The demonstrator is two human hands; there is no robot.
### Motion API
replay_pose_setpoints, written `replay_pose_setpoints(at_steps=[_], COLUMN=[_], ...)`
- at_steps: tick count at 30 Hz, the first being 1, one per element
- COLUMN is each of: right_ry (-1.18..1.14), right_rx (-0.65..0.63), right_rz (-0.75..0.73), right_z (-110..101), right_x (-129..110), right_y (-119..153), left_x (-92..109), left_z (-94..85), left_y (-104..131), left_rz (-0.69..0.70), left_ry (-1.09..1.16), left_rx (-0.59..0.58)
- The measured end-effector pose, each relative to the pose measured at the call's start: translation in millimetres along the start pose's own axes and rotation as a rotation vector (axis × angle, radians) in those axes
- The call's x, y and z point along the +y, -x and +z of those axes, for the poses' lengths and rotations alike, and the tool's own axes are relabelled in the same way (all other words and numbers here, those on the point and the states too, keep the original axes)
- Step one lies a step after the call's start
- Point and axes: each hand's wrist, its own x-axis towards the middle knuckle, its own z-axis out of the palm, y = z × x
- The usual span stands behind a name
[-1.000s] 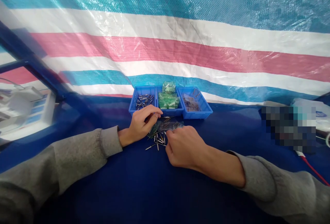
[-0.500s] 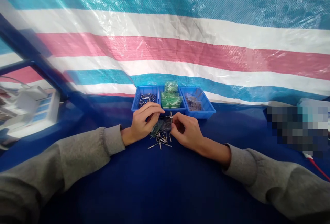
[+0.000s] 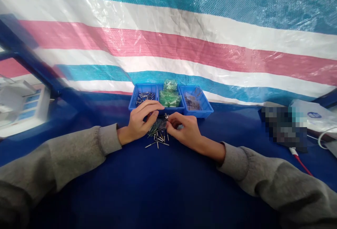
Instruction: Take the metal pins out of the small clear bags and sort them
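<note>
Rivet sat between both hands, pinched by thumb and forefinger of right hand. Left hand curved at nine o'clock from it; couldn't tell from where I stood whether fingers gripped anything. Plastic bag lay just below, loose rivets heaped at seven. Blue bins beyond: metal-piece bin at ten, green-packet bin at twelve, clear-bag bin at two. Striped sheet hung behind.
</note>
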Motion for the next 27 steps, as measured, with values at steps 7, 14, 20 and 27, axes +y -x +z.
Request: replay_pose_setpoints(at_steps=[7,14,20,27], right_ry=[0.018,0.054,-0.008,-0.079], right_rx=[-0.035,-0.008,0.074,0.164], right_rz=[-0.014,-0.029,-0.027,0.082], right_z=[4.1,3.0,-0.4,-4.8], right_x=[2.7,4.6,3.6,5.0], right_y=[2.8,2.6,2.3,0.0], left_x=[0.1,1.6,2.4,0.1], left_z=[1.2,0.8,0.3,3.8], left_y=[0.8,-0.3,-1.6,-0.7], left_rz=[-0.008,0.036,0.042,-0.011], left_ry=[-0.011,-0.004,-0.008,-0.090], left_rx=[0.004,-0.009,-0.042,0.015])
